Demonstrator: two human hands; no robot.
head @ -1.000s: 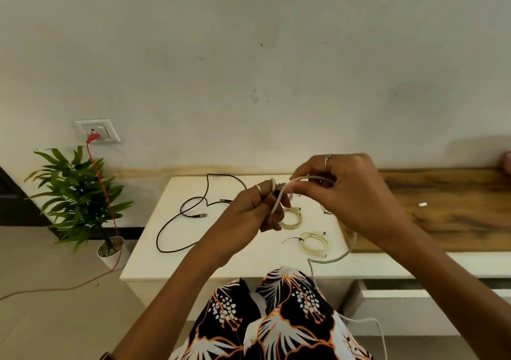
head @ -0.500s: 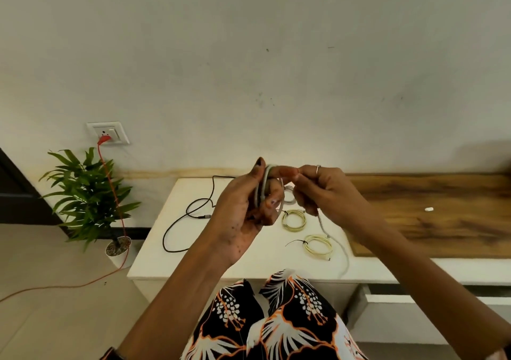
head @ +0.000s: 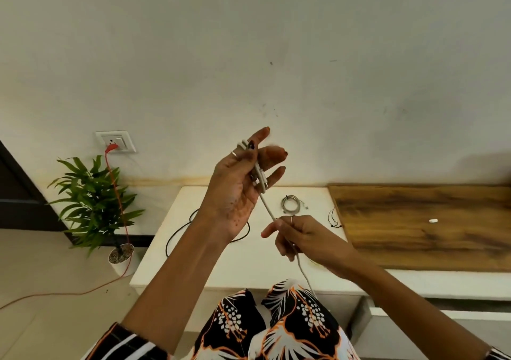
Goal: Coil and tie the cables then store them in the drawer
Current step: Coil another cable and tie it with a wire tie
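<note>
My left hand (head: 237, 185) is raised in front of the wall, palm toward me and fingers spread. Loops of a white cable (head: 267, 208) wrap round those fingers, and the thumb pins them at the top. From there the cable runs taut down into my right hand (head: 307, 239), which grips it lower and to the right, then hangs past my lap. A coiled grey cable (head: 291, 203) lies on the white table (head: 221, 265) behind my hands. A loose black cable (head: 172, 235) lies on the left, partly hidden by my left arm. The drawer (head: 409, 311) is open at the lower right.
A wooden top (head: 414, 221) covers the table's right part and carries a small white piece (head: 433, 220). A thin black tie (head: 333, 219) lies at its left edge. A potted plant (head: 94, 202) stands on the floor at the left, and a red cord (head: 123, 227) runs from the wall socket (head: 116, 141).
My left hand has risen and spread its fingers with the loops on them. My right hand dropped away from it, drawing the cable taut. The two yellowish coils are now hidden.
</note>
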